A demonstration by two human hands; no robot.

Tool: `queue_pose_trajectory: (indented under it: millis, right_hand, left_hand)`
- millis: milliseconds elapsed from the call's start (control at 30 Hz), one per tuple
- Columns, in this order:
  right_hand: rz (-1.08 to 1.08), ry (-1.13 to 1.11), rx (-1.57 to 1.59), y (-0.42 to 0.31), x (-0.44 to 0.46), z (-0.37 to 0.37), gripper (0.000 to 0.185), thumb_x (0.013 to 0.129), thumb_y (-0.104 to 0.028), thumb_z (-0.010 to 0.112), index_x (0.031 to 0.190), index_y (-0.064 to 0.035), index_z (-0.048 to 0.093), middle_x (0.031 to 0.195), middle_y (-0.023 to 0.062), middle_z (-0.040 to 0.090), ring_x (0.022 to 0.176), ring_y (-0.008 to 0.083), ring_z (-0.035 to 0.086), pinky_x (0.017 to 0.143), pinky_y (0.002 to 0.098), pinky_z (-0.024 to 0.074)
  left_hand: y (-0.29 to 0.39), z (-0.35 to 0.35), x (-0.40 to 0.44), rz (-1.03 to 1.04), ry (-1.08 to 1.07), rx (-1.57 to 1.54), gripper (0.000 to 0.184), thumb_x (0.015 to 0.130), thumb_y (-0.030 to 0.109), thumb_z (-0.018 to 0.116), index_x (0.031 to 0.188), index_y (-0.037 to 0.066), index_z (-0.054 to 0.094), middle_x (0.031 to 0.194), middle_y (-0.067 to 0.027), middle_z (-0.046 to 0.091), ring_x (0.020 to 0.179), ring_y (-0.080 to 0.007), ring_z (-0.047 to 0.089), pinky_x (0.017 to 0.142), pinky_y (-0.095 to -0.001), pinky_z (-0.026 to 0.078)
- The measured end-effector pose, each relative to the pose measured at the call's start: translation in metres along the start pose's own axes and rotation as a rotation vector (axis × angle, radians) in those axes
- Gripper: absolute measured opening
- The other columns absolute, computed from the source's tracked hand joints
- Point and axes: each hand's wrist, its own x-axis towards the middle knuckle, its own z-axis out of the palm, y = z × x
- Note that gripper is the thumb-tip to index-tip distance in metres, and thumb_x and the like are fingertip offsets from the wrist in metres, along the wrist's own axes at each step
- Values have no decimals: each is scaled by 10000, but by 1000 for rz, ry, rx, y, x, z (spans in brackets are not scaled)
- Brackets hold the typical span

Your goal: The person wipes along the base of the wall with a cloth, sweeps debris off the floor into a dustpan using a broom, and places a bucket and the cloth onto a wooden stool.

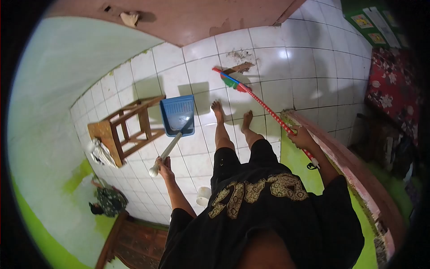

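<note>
My left hand (pixel 165 167) is closed round the pale handle of a blue dustpan (pixel 178 114), whose pan is over the tiled floor beside a wooden stool. In my right hand (pixel 302 136) is the red, white-dotted handle of a broom (pixel 268 109). The broom's head, blue and red with green bristles, is on the floor ahead of my feet. Beyond it, a flat brown piece (pixel 239 68) touches or lies close to the broom head. Small scattered debris (pixel 242 55) lies on the tiles just past that piece.
The wooden stool (pixel 107 136) with a striped cloth stands at the left. Nearby is a white container (pixel 204 196). Another person (pixel 109 200) is at the lower left, near carved wooden furniture (pixel 139 244). A low wall (pixel 340 175) runs along my right. Red floral fabric (pixel 394 85) is at the far right.
</note>
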Motion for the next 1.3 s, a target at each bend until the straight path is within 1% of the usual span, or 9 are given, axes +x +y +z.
queue_pose_trajectory:
  millis: [100,400,500,567,733,833,967,1167,1300]
  right_hand:
    - [14,33,103,-19,-34,-5,490,833,-233,570,1282,-78,450,514,12,480,380,97,449,382,258,393]
    - [110,230,453,-88,-140,-20,475,864,-205,543,1309,-96,420,500,-18,433,378,56,387,358,231,322]
    - [-15,523,287,-63,-65,-8,406,836,-189,552,1177,25,503,485,36,448,387,94,410,381,285,328]
    - [-133,719,107,-17,20,1,326,817,-203,557,1008,61,545,472,119,444,400,170,443,430,356,359]
    - [-40,734,-77,29,159,28,301,816,-226,539,840,74,556,526,159,527,490,195,577,425,374,420]
    - [106,698,-91,1,146,73,299,802,-237,553,974,7,577,747,271,578,717,390,593,624,441,456]
    - [-233,663,-26,-34,64,87,449,792,-182,566,1226,-81,503,814,247,609,715,391,598,639,431,471]
    - [22,751,128,-41,12,57,389,836,-177,552,1178,5,519,649,146,574,430,135,492,446,292,409]
    - [-185,963,31,7,113,-1,251,824,-196,524,895,43,548,539,151,498,462,231,535,466,363,406]
  left_hand:
    - [3,51,41,-6,-139,129,320,822,228,608,1063,57,487,1015,-107,529,884,-231,596,768,-352,539]
    - [-22,199,167,300,-602,615,275,812,123,590,1060,30,511,823,-47,538,684,-98,508,626,-236,447]
    - [-20,246,171,523,-617,640,231,811,105,572,1021,16,534,851,-43,570,714,-134,533,662,-270,453]
    - [-20,270,182,396,-604,667,230,802,122,591,1010,29,554,860,-63,584,747,-156,553,694,-282,457]
    - [-27,317,208,490,-595,815,242,788,145,616,1013,68,570,879,-76,610,819,-172,580,742,-279,454]
    - [-30,349,206,505,-621,832,236,781,152,627,998,80,566,873,-68,620,823,-172,588,742,-285,456]
    - [-31,376,198,585,-610,924,230,779,171,643,979,91,561,879,-75,626,826,-174,594,737,-297,463]
    - [-41,394,208,563,-571,956,249,775,185,655,992,102,566,880,-78,633,825,-184,607,734,-307,469]
    - [-43,396,218,599,-653,939,255,784,189,640,1013,106,563,893,-80,635,839,-189,608,742,-312,470]
